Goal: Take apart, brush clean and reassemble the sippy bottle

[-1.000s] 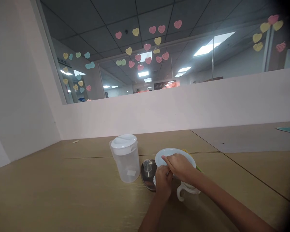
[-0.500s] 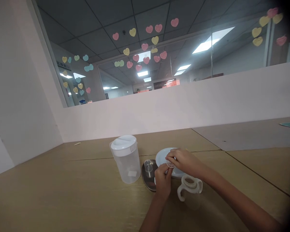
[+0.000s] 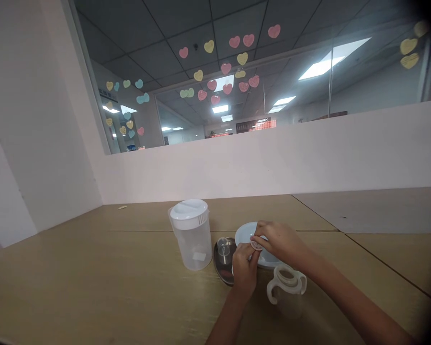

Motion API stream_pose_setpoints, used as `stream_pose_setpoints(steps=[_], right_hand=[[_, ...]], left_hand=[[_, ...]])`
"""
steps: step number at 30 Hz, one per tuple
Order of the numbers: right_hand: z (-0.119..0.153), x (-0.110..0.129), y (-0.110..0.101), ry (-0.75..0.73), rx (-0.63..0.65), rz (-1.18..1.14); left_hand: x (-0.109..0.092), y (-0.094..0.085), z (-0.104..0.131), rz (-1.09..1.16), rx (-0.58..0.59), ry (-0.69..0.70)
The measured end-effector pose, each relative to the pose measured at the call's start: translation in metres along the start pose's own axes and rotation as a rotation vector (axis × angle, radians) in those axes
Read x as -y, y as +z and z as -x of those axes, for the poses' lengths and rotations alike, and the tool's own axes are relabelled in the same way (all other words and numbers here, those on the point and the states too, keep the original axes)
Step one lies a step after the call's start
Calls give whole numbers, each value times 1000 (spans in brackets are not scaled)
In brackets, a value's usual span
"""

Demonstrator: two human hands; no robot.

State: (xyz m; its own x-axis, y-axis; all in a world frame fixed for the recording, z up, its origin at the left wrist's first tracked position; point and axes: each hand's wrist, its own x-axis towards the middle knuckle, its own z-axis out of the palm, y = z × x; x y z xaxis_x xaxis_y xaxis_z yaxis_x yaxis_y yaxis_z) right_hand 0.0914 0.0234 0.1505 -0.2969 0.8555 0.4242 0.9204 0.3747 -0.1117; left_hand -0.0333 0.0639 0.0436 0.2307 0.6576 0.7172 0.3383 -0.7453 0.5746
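Observation:
Both hands meet over the near left part of a pale blue plate (image 3: 244,235). Between their fingertips is a small, round, whitish see-through piece (image 3: 256,245) with faint reddish marks; its exact kind is unclear. My left hand (image 3: 244,268) pinches it from below left, and my right hand (image 3: 278,242) grips it from above right. Just below my right wrist stands a clear feeding bottle (image 3: 289,299) with a white two-handled collar and an uncovered mouth. Left of my left hand, a clear cap (image 3: 223,249) rests in a dark metal tray (image 3: 219,272), partly hidden by that hand.
A translucent pitcher (image 3: 194,244) with a white lid stands left of the tray. The wooden table (image 3: 93,282) meets a white wall (image 3: 208,172) below a window with heart-shaped notes. A small flat piece (image 3: 122,207) lies near the far left edge.
The view has shifted slightly, so the scene sits a little further right. Both hands keep their pinch on the small round piece, with little visible movement.

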Motion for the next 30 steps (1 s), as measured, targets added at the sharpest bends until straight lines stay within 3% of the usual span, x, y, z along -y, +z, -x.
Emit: stream_pose_setpoints(steps=[11,21,26,30], right_hand=[[8,10,-22,27,-157,162],[18,-1,-36,-168,-589,132],[26,-3,-49,-122,-718,43],[37,-13,-66,59,-908,11]], left_hand=[[12,18,1,-178,50,-28],[9,21,1,-66,40,-48],[14,21,3,-83,57,-49],[16,23,9,-183,92,-42]])
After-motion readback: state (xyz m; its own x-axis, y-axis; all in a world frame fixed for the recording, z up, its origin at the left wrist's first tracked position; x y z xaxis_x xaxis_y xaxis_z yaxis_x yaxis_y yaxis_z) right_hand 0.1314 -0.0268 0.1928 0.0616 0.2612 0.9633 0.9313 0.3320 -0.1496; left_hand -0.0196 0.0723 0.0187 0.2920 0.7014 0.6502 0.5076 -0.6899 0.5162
